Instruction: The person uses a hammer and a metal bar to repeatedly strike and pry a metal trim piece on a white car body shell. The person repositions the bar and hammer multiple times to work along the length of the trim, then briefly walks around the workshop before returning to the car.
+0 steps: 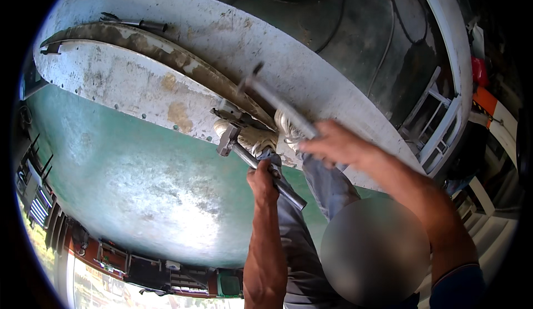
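My left hand (262, 181) is closed around the metal handle of a heavy, blunt-headed hammer (226, 141), its head pointing up and left beside my shoes. My right hand (341, 142) grips a second, longer hammer (286, 106), smeared by motion; its narrow head hovers over the curved metal strip (189, 67). That strip is brown and stained, lying along a pale metal platform (288, 48). My worn shoes (258, 140) are at the strip's near end, where a small metal piece (227, 112) sits, partly hidden.
A dark tube-shaped tool (147, 25) lies on the platform behind the strip. Cables (388, 37) trail over the dark floor beyond. To the right stand a white metal frame (438, 117) and an orange and white object (488, 106). Green floor (144, 187) spreads to the left; equipment lines its edge.
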Available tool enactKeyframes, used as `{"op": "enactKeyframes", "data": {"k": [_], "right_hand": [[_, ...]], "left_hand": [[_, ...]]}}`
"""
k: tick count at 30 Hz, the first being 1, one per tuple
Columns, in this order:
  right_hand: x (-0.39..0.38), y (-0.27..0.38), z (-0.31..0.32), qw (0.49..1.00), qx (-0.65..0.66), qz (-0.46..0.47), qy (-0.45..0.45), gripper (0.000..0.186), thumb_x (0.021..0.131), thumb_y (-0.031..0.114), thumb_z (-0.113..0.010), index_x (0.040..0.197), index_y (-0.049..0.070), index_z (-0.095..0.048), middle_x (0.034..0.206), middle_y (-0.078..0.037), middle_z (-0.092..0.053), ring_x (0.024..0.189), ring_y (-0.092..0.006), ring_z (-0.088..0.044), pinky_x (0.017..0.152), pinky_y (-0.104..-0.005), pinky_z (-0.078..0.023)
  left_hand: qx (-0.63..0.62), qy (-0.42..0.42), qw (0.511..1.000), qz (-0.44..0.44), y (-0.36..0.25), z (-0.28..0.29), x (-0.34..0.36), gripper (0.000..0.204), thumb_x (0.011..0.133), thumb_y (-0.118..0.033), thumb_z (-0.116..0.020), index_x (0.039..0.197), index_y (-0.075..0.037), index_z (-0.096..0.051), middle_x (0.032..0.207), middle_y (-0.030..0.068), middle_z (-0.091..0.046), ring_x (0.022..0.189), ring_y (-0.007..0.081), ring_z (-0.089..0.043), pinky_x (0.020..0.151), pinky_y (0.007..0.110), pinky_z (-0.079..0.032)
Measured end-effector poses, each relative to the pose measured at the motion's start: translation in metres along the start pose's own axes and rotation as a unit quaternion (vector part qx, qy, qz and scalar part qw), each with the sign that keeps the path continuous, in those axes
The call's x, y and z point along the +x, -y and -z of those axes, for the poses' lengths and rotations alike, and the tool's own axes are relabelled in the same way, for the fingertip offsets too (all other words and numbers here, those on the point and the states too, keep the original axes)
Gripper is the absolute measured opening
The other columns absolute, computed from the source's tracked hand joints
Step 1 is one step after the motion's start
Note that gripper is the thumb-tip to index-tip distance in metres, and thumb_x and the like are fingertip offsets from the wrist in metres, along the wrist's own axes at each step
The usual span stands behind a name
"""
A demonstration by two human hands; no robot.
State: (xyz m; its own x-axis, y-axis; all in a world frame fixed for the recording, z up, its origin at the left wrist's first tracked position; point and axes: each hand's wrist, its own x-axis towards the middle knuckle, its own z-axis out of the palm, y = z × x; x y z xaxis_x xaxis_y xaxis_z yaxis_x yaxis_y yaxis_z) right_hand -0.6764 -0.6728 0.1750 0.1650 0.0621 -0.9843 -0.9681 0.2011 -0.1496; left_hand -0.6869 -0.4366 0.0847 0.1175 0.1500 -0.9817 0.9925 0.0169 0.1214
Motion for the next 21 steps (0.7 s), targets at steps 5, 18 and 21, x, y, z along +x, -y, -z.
{"op": "enactKeyframes", "data": {"k": [5,18,21], "right_hand": [[-0.072,0.101,0.142,0.878,0.061,0.297,-0.370,0.024,0.090,0.028,-0.069,0.080,0.014,-0.053,0.066,0.006,-0.046,0.050,-0.0056,-0.045,0.045,-0.0199,-0.035],[-0.018,0.023,-0.017,0.997,0.044,0.019,-0.060,0.018,0.093,0.017,-0.061,0.097,0.000,-0.057,0.071,-0.004,-0.057,0.055,-0.0153,-0.054,0.051,-0.0314,-0.044],[-0.018,0.012,-0.014,0.984,0.157,0.055,-0.067,0.017,0.091,0.017,-0.065,0.089,0.003,-0.055,0.065,-0.001,-0.050,0.052,-0.0102,-0.048,0.046,-0.0287,-0.040]], "left_hand": [[-0.032,0.003,0.999,0.005,0.003,0.000,0.000,0.012,0.083,-0.006,-0.061,0.076,-0.002,-0.052,0.059,0.0045,-0.050,0.042,0.0152,-0.048,0.041,0.030,-0.041],[0.043,-0.033,0.998,-0.008,-0.012,0.046,0.007,0.016,0.083,-0.007,-0.063,0.072,-0.004,-0.052,0.060,0.0045,-0.050,0.044,0.0147,-0.049,0.043,0.029,-0.042],[0.041,-0.015,0.999,-0.016,-0.024,0.039,0.002,0.015,0.083,-0.008,-0.065,0.076,-0.002,-0.053,0.061,0.0053,-0.051,0.045,0.0151,-0.050,0.042,0.029,-0.043]]}}
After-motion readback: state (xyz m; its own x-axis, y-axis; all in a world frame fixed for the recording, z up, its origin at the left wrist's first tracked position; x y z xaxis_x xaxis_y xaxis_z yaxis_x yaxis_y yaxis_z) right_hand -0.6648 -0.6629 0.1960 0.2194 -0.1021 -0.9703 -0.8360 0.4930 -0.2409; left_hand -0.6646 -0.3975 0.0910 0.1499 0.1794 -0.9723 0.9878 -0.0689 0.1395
